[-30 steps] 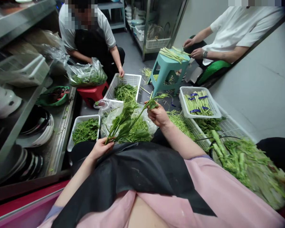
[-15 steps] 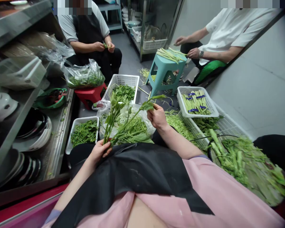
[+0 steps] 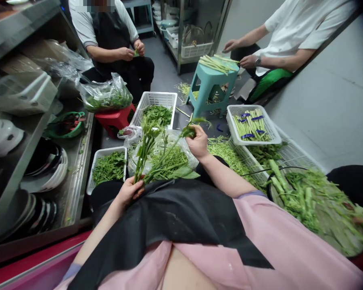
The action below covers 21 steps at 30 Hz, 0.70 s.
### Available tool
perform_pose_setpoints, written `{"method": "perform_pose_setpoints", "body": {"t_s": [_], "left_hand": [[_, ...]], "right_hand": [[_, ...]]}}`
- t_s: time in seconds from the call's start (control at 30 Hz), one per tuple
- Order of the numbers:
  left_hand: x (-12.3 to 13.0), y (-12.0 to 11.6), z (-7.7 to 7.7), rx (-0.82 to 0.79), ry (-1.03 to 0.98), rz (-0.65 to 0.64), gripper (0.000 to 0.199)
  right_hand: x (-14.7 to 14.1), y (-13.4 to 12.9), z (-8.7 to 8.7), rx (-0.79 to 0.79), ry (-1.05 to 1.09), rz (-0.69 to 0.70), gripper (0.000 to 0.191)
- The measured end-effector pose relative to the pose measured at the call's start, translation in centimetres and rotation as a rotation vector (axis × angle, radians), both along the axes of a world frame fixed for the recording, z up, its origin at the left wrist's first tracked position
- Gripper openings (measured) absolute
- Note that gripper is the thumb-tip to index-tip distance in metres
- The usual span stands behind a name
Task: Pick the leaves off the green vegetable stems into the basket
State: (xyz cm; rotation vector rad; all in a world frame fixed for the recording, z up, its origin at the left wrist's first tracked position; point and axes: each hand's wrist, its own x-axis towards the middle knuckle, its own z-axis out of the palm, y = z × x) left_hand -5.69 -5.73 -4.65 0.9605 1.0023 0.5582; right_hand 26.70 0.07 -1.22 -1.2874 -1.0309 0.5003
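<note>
My left hand (image 3: 131,191) is closed around the lower stems of a bunch of leafy green stalks (image 3: 145,151), low over the black apron. To the right, my right hand (image 3: 198,141) pinches the leafy upper part of one long stalk (image 3: 167,155) whose lower end runs back to my left hand. Beneath the bunch lies a clear plastic bag (image 3: 191,158) heaped with green stems and leaves. A white basket of leafy greens (image 3: 157,116) stands beyond it, and a smaller white basket of greens (image 3: 109,166) is at the left.
A metal shelf with dishes (image 3: 75,169) runs along the left. Ahead are a red stool (image 3: 116,119) bearing a bagged heap and a teal stool (image 3: 210,86) with stalks. Two people sit beyond. Banded stalks fill a basket (image 3: 274,139) at right; a round board (image 3: 326,225) holds greens.
My right hand has shifted slightly left, and its fingers now curl closer round the leafy top. At the far right edge, part of another person's hand has come into view.
</note>
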Motion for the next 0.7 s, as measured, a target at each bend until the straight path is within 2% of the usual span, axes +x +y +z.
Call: {"method": "perform_pose_setpoints", "body": {"t_s": [0.07, 0.2, 0.27, 0.33, 0.4, 0.43, 0.57, 0.63, 0.7], "left_hand": [[-0.4, -0.1, 0.0, -0.017, -0.008, 0.024, 0.06], [-1.7, -0.5, -0.3, -0.037, -0.011, 0.067, 0.058], [-2.5, -0.7, -0.6, -0.031, -0.013, 0.089, 0.056], [-3.3, -0.8, -0.9, -0.019, -0.031, 0.11, 0.053], [-3.9, -0.9, -1.1, -0.003, -0.061, 0.124, 0.05], [-4.2, -0.9, -1.2, 0.004, -0.078, 0.126, 0.049], [-4.7, -0.8, -1.0, 0.038, -0.104, 0.135, 0.048], [-4.7, -0.8, -0.9, 0.049, -0.09, 0.145, 0.048], [-4.7, -0.8, -0.9, 0.046, -0.077, 0.144, 0.049]], "right_hand": [[1.7, 1.0, -0.8, -0.004, -0.04, -0.12, 0.021], [5.5, 3.2, -2.0, -0.115, 0.181, -0.198, 0.022], [6.9, 3.8, -2.6, -0.288, 0.213, -0.293, 0.027], [7.4, 3.9, -3.3, -0.56, 0.126, -0.33, 0.037], [6.6, 3.5, -4.3, -0.784, 0.005, -0.241, 0.04], [5.7, 3.2, -4.9, -0.848, -0.047, -0.167, 0.039], [0.9, 2.0, -7.0, -0.937, -0.235, 0.093, 0.04], [-0.7, 2.0, -7.2, -0.966, -0.346, 0.174, 0.045], [-1.2, 2.2, -6.7, -0.998, -0.443, 0.223, 0.04]]}}
